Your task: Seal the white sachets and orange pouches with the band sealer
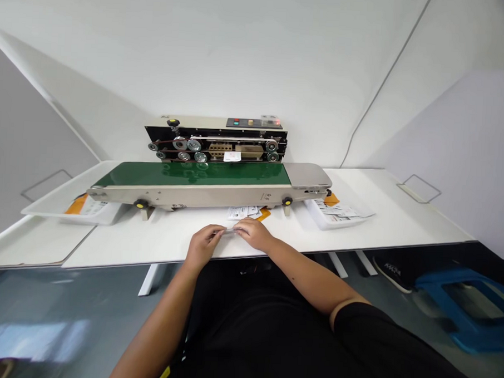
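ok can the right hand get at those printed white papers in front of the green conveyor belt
Probably yes: the right hand sits close to the printed white papers with nothing between them, though it is pinching a small pale packet and would likely have to let go first.

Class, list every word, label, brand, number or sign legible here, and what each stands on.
Pale strip held between left hand and right hand: nothing legible.
Printed sheets in front of the band sealer: too small to read.
Its control panel: markings too small to read.
Sneaker: white lettering too blurred to read.
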{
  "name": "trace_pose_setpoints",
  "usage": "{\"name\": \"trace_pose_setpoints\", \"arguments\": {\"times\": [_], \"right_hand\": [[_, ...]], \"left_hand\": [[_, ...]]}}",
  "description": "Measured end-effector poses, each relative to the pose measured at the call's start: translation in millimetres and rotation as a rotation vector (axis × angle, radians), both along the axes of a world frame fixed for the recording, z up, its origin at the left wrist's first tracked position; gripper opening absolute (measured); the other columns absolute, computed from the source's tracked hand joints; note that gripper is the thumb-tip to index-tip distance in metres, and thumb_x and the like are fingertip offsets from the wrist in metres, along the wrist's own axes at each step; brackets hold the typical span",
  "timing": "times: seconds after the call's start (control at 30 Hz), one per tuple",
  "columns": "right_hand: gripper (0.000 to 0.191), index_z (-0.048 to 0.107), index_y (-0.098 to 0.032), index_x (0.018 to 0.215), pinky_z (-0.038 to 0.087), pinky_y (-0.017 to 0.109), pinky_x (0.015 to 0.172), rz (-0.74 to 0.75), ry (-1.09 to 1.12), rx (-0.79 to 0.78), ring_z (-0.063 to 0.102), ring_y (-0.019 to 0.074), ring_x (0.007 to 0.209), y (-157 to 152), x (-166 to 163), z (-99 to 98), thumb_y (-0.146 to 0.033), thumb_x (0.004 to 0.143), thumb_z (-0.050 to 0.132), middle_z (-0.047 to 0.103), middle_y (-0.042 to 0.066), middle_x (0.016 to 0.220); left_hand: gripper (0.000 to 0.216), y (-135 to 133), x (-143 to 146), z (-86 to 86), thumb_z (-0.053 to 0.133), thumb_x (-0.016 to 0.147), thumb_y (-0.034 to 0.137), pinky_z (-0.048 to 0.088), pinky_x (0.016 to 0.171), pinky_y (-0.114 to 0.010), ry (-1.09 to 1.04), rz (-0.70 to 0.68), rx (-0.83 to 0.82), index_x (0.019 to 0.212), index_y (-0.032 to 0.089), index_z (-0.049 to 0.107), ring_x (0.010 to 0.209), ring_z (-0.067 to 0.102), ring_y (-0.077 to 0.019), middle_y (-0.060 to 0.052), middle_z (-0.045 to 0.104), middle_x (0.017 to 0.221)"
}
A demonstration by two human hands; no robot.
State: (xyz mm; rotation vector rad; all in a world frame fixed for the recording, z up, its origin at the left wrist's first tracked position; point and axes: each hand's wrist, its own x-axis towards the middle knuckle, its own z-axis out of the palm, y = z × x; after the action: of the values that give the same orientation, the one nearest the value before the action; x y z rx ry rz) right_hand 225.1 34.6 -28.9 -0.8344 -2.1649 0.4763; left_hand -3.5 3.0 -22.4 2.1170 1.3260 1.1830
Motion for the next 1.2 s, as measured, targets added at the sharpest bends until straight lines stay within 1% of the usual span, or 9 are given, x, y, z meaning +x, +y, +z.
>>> {"name": "trace_pose_setpoints", "arguments": {"times": [0.13, 0.3, 0.47, 0.6, 0.73, 0.9, 0.97, 1.1, 1.2], "right_hand": [[0.012, 0.073, -0.020, 0.088, 0.046, 0.026, 0.067, -0.138, 0.116, -0.170, 0.060, 0.0160, 0.070, -1, 3, 1.2, -0.029, 0.092, 0.068, 0.068, 0.001, 0.075], [0.023, 0.072, -0.019, 0.094, 0.049, 0.027, 0.067, -0.109, 0.335, -0.400, 0.063, 0.0159, 0.071, 2, 5, -2.5, -0.041, 0.087, 0.070, 0.071, 0.002, 0.082], [0.032, 0.074, -0.019, 0.095, 0.054, 0.032, 0.080, 0.026, 0.324, -0.532, 0.068, 0.0193, 0.085, 5, 2, -5.7, -0.045, 0.077, 0.080, 0.074, 0.005, 0.093], [0.031, 0.072, -0.019, 0.089, 0.056, 0.030, 0.072, 0.052, 0.440, -0.560, 0.069, 0.0180, 0.079, 3, 2, 1.2, -0.049, 0.080, 0.076, 0.073, 0.003, 0.085], [0.033, 0.066, -0.020, 0.088, 0.054, 0.024, 0.055, -0.029, 0.668, -0.550, 0.065, 0.0132, 0.057, 12, 23, 37.6, -0.053, 0.083, 0.072, 0.070, 0.000, 0.070], [0.027, 0.063, -0.020, 0.097, 0.043, 0.016, 0.043, -0.314, 0.873, -0.339, 0.056, 0.0078, 0.044, 58, 89, 112.0, -0.041, 0.084, 0.072, 0.065, -0.005, 0.060], [0.018, 0.064, -0.017, 0.097, 0.039, 0.015, 0.041, -0.458, 0.927, -0.306, 0.054, 0.0069, 0.042, 81, 115, 133.6, -0.031, 0.086, 0.068, 0.063, -0.005, 0.057], [0.001, 0.063, -0.014, 0.084, 0.036, 0.015, 0.039, -0.590, 0.900, -0.500, 0.052, 0.0072, 0.041, 111, 144, 150.4, -0.014, 0.083, 0.064, 0.059, -0.003, 0.052], [0.011, 0.059, -0.014, 0.075, 0.036, 0.015, 0.038, -0.566, 0.855, -0.595, 0.050, 0.0073, 0.040, 122, 144, 149.8, -0.010, 0.082, 0.067, 0.056, -0.002, 0.049]], "left_hand": [[0.018, 3, -3, -4.4, 0.067, 0.091, 0.038, 0.056, 0.071, -0.029, -0.076, 0.018, -0.048, 0.095, 0.022, 0.074, 0.080, 0.070, -0.0203, -0.004, 0.076, 0.090], [0.022, 6, -5, -10.3, 0.066, 0.091, 0.043, 0.056, 0.062, -0.027, -0.178, 0.013, -0.140, 0.089, 0.021, 0.069, 0.065, 0.069, -0.0181, -0.002, 0.074, 0.073], [0.024, 5, -5, -7.4, 0.065, 0.092, 0.045, 0.060, 0.074, -0.031, -0.243, -0.051, -0.197, 0.089, 0.021, 0.063, 0.078, 0.074, -0.0205, -0.004, 0.077, 0.084], [0.022, 3, -1, -1.5, 0.072, 0.087, 0.042, 0.060, 0.081, -0.034, -0.214, -0.150, -0.212, 0.091, 0.021, 0.066, 0.086, 0.074, -0.0224, -0.004, 0.077, 0.091], [0.023, 0, 1, 3.2, 0.068, 0.091, 0.039, 0.058, 0.088, -0.037, -0.181, -0.168, -0.187, 0.106, 0.022, 0.069, 0.097, 0.073, -0.0237, -0.008, 0.076, 0.106], [0.021, -1, -1, 3.9, 0.065, 0.094, 0.037, 0.058, 0.085, -0.036, -0.145, -0.160, -0.159, 0.108, 0.022, 0.070, 0.094, 0.071, -0.0222, -0.008, 0.074, 0.105], [0.021, -1, -1, 3.7, 0.064, 0.095, 0.037, 0.057, 0.083, -0.035, -0.138, -0.159, -0.148, 0.108, 0.022, 0.069, 0.092, 0.070, -0.0216, -0.007, 0.073, 0.105], [0.019, -1, -2, 3.6, 0.063, 0.095, 0.036, 0.057, 0.082, -0.034, -0.118, -0.153, -0.132, 0.108, 0.023, 0.069, 0.092, 0.069, -0.0211, -0.006, 0.072, 0.106], [0.018, -1, -2, 3.7, 0.063, 0.095, 0.036, 0.056, 0.082, -0.034, -0.103, -0.151, -0.120, 0.107, 0.023, 0.069, 0.093, 0.069, -0.0214, -0.006, 0.072, 0.106]]}}
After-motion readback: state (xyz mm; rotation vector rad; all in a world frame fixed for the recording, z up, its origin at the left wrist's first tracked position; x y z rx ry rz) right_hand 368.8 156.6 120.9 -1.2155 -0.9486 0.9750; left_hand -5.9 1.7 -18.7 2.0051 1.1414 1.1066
